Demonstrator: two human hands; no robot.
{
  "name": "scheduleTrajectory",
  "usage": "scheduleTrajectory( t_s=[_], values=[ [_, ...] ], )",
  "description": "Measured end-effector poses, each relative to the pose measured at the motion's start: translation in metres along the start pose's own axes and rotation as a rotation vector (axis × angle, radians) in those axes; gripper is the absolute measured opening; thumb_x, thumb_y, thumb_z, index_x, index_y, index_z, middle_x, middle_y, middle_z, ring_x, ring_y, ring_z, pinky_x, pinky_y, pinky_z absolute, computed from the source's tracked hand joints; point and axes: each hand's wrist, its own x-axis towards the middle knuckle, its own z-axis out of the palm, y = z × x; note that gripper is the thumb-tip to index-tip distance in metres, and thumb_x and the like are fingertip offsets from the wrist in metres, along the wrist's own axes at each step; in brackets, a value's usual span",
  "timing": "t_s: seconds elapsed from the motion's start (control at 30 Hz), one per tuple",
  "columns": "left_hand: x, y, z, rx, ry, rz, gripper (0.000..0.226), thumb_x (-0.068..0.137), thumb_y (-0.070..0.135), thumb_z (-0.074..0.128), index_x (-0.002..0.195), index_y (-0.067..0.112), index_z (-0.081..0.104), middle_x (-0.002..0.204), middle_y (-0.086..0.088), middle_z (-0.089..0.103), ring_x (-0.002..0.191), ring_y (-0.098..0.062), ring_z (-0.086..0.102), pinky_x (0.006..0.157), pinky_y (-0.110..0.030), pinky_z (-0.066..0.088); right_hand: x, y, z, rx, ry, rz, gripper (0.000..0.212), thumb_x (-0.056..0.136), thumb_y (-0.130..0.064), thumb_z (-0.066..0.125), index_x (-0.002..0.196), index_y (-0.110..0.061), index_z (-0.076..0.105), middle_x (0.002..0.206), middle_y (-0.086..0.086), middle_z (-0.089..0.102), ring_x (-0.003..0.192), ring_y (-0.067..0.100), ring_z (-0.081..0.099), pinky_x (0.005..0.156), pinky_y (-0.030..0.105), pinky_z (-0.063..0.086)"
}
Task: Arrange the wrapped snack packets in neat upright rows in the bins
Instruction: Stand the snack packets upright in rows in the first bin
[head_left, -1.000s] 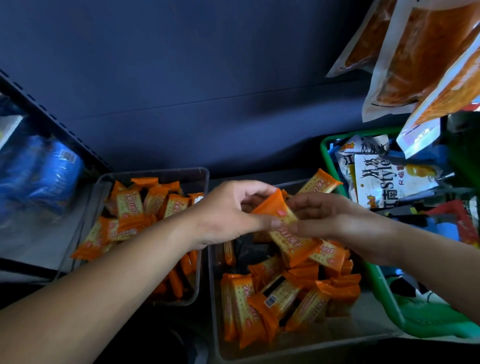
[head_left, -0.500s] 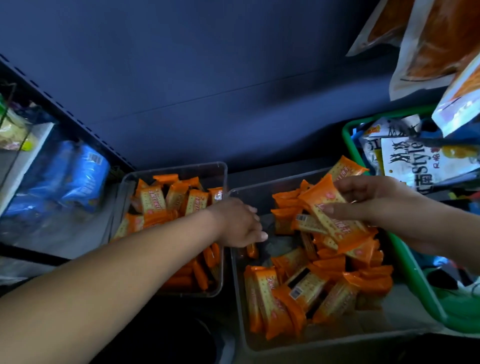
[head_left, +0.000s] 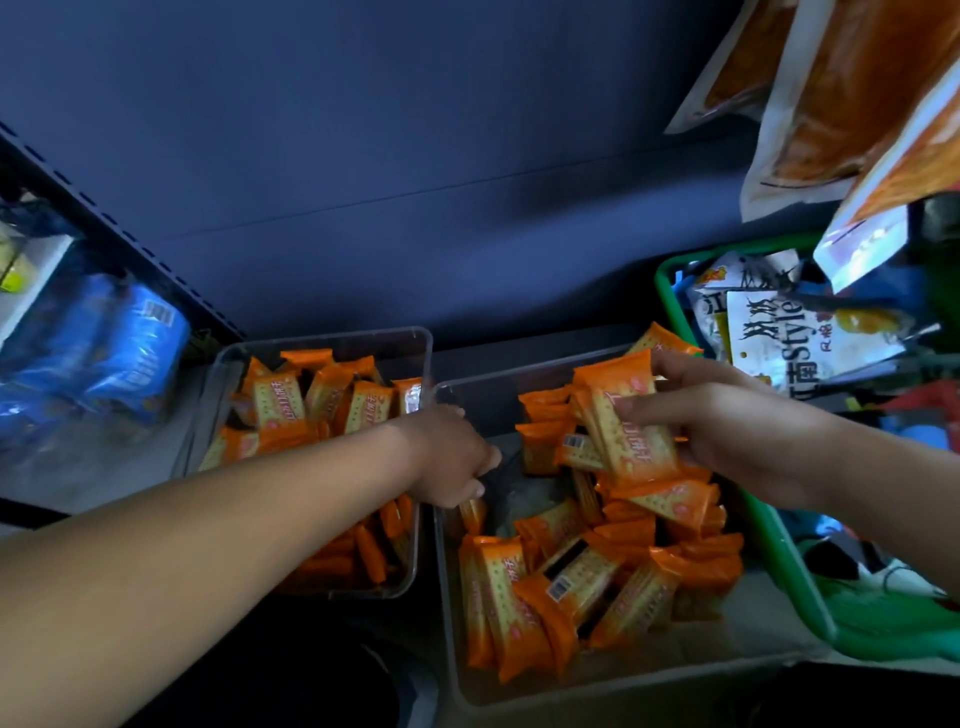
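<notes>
In the head view the right hand (head_left: 737, 441) pinches one orange cracker packet (head_left: 623, 421) upright over the back of the right clear bin (head_left: 483, 395), probably to stand it beside those already on end there. Other packets (head_left: 571, 571) lie jumbled nearer. The left hand (head_left: 447, 457) dips at that bin's left wall, beside the left clear bin (head_left: 363, 338). Its fingers are hidden, so I cannot tell if it grips anything.

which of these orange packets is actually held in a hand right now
The packet raised over the back of the right clear bin: the right hand pinches it between thumb and fingers. The rest lie loose in piles.
</notes>
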Motion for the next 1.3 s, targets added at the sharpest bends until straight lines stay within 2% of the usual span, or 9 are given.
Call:
scheduleTrajectory(
  t_s=[0.13, 0.2, 0.33, 0.5, 0.63, 0.77, 0.93, 1.07, 1.3],
  values=[
    [-0.011, 0.003, -0.016, -0.006, 0.079, -0.084, 0.039, 0.095, 0.054, 0.061, 0.120, 0.024, 0.060, 0.115, -0.001, 0.059, 0.117, -0.026, 0.055, 0.101, -0.045, 0.048, -0.006, -0.005, 0.001, 0.029, -0.029, -0.103, 0.055, 0.093, -0.004, 0.070, 0.125, -0.049, 0.064, 0.119, 0.013, 0.072, 0.111, 0.037, 0.071, 0.100, 0.062, 0.051],
    [-0.018, 0.004, -0.021, 0.006, 0.079, -0.184, 0.060, 0.093, 0.057, 0.061, 0.142, 0.023, 0.056, 0.132, -0.005, 0.055, 0.126, -0.028, 0.049, 0.104, -0.045, 0.047, -0.008, -0.008, 0.002, 0.037, -0.029, -0.123, 0.049, 0.093, -0.001, 0.069, 0.121, -0.041, 0.067, 0.120, 0.019, 0.069, 0.108, 0.039, 0.072, 0.096, 0.061, 0.055],
    [-0.034, 0.014, -0.022, 0.004, 0.063, -0.385, 0.061, 0.093, 0.063, 0.058, 0.142, 0.027, 0.057, 0.145, -0.007, 0.044, 0.136, -0.030, 0.039, 0.106, -0.048, 0.037, -0.009, -0.012, 0.003, 0.005, -0.033, -0.142, 0.037, 0.090, 0.005, 0.070, 0.113, -0.024, 0.067, 0.105, 0.014, 0.070, 0.088, 0.030, 0.074, 0.074, 0.045, 0.061],
    [-0.075, 0.007, -0.018, -0.870, 0.456, -0.373, 0.042, 0.078, 0.019, 0.089, 0.114, 0.027, 0.070, 0.109, 0.006, 0.072, 0.100, -0.015, 0.069, 0.085, -0.031, 0.057, -0.014, -0.020, 0.010, -0.013, -0.032, -0.190, 0.040, 0.088, -0.003, 0.076, 0.119, -0.027, 0.067, 0.104, 0.008, 0.073, 0.083, 0.021, 0.075, 0.059, 0.027, 0.057],
    [-0.107, 0.015, -0.020, -1.426, 0.837, -0.310, 0.056, 0.070, 0.008, 0.095, 0.117, 0.027, 0.075, 0.110, 0.009, 0.079, 0.101, -0.008, 0.074, 0.095, -0.026, 0.054, -0.012, -0.024, 0.019, -0.039, -0.005, -0.230, 0.041, 0.085, -0.011, 0.082, 0.118, -0.030, 0.067, 0.097, 0.002, 0.075, 0.081, 0.019, 0.075, 0.062, 0.027, 0.056],
    [-0.115, 0.028, -0.017, -1.543, 0.882, -0.317, 0.058, 0.068, 0.019, 0.090, 0.121, 0.036, 0.075, 0.113, 0.011, 0.077, 0.103, -0.007, 0.074, 0.100, -0.032, 0.055, -0.009, -0.025, 0.026, -0.046, 0.018, -0.262, 0.042, 0.078, -0.018, 0.085, 0.116, -0.026, 0.068, 0.089, -0.002, 0.072, 0.078, 0.018, 0.074, 0.063, 0.027, 0.057],
    [-0.105, 0.041, -0.032, -1.441, 1.069, -0.424, 0.023, 0.082, 0.014, 0.082, 0.095, 0.026, 0.067, 0.086, 0.001, 0.076, 0.065, -0.011, 0.072, 0.059, -0.022, 0.057, -0.004, -0.025, 0.030, -0.049, 0.052, -0.272, 0.044, 0.079, -0.024, 0.084, 0.119, -0.028, 0.068, 0.096, -0.001, 0.072, 0.084, 0.021, 0.076, 0.065, 0.029, 0.057],
    [-0.090, 0.051, -0.029, -1.402, 0.922, -0.324, 0.035, 0.080, 0.030, 0.084, 0.098, 0.032, 0.054, 0.086, -0.005, 0.072, 0.073, -0.028, 0.072, 0.074, -0.052, 0.060, 0.003, -0.020, 0.038, -0.012, 0.084, -0.268, 0.043, 0.080, -0.033, 0.079, 0.121, -0.030, 0.066, 0.104, 0.002, 0.074, 0.093, 0.024, 0.077, 0.073, 0.034, 0.062],
    [-0.086, 0.052, -0.032, -1.615, 0.760, -0.130, 0.039, 0.074, 0.043, 0.091, 0.101, 0.044, 0.063, 0.111, 0.010, 0.073, 0.099, -0.008, 0.073, 0.091, -0.040, 0.061, 0.012, -0.018, 0.042, 0.041, 0.103, -0.273, 0.042, 0.084, -0.031, 0.077, 0.124, -0.027, 0.064, 0.114, 0.013, 0.071, 0.100, 0.032, 0.075, 0.083, 0.050, 0.064]
  ],
)
